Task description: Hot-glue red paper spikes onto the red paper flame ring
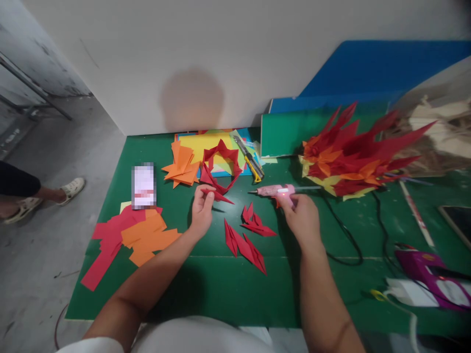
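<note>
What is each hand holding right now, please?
Left hand: closed on a folded red paper piece.
Right hand: closed on the pink glue gun.

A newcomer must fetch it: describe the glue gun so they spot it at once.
On the green table, find the big spiky red-and-orange paper flame at the right. Just left of it, the right hand grips the glue gun. It is the only pink tool there, with a red light glowing; the utility knife behind it is yellow.
</note>
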Demonstrator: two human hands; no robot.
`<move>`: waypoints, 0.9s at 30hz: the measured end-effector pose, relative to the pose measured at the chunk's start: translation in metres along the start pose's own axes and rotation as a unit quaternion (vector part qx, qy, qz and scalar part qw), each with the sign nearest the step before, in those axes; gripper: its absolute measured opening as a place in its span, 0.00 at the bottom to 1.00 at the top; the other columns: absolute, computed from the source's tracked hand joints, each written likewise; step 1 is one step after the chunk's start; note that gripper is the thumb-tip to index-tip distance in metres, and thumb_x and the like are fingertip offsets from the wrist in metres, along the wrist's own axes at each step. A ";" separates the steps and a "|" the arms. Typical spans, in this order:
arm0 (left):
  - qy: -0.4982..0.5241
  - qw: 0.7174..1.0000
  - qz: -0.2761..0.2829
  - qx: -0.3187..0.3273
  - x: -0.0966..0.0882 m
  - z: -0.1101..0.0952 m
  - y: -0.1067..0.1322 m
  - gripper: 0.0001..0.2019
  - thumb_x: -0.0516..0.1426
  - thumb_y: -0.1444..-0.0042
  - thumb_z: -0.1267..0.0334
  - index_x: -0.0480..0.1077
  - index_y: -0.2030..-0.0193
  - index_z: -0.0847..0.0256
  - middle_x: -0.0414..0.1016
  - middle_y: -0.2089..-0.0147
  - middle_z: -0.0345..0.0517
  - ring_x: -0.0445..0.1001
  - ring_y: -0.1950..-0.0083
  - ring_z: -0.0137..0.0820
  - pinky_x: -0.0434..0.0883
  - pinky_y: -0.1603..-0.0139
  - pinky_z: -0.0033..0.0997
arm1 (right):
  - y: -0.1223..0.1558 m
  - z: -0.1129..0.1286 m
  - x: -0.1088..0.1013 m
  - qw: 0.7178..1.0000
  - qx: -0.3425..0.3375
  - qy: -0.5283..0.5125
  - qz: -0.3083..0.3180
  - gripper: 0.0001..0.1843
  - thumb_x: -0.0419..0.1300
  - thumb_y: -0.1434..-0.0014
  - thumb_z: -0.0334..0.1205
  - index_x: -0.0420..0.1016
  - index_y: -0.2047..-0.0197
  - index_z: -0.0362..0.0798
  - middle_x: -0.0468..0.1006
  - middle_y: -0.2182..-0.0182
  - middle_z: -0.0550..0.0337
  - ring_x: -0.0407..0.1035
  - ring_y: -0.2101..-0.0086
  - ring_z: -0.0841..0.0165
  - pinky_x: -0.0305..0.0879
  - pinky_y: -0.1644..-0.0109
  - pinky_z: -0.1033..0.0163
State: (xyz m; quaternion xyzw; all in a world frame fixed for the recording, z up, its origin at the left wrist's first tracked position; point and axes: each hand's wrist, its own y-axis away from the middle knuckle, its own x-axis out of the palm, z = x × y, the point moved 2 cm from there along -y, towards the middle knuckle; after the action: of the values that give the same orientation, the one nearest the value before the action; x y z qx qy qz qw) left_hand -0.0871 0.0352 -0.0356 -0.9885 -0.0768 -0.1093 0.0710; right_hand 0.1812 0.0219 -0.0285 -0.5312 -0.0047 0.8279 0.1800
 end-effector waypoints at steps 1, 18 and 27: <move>-0.012 1.000 0.000 0.006 0.000 -0.001 0.000 0.12 0.54 0.40 0.51 0.67 0.61 0.58 0.67 0.61 0.43 0.68 0.60 0.28 0.68 0.56 0.29 | 0.001 0.005 -0.004 1.000 -0.002 0.000 -0.021 0.25 0.54 0.44 0.59 0.73 0.64 0.42 0.72 0.73 0.50 0.64 0.72 0.60 0.58 0.67 0.56; 0.045 0.999 0.029 -0.007 0.002 -0.009 0.001 0.11 0.67 0.54 0.57 0.73 0.69 0.61 0.75 0.68 0.42 0.74 0.66 0.27 0.72 0.61 0.28 | 0.001 0.150 -0.024 0.929 -0.213 -0.205 0.224 0.07 0.61 0.43 0.39 0.81 0.64 0.51 0.82 0.65 0.60 0.73 0.63 0.64 0.65 0.57 0.59; 0.068 0.996 -0.039 -0.050 0.000 -0.004 0.000 0.12 0.57 0.43 0.52 0.71 0.63 0.59 0.70 0.72 0.39 0.69 0.72 0.23 0.69 0.68 0.24 | -0.011 0.134 -0.007 0.903 -0.113 -0.338 0.237 0.08 0.62 0.47 0.44 0.76 0.72 0.49 0.80 0.59 0.56 0.74 0.59 0.62 0.66 0.56 0.58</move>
State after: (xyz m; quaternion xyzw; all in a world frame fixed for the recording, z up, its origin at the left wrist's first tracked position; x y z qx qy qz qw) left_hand -0.0881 0.0348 -0.0316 -0.9774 -0.1047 -0.1822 0.0224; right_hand 0.0691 0.0545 0.0386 -0.2214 -0.0329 0.9699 -0.0959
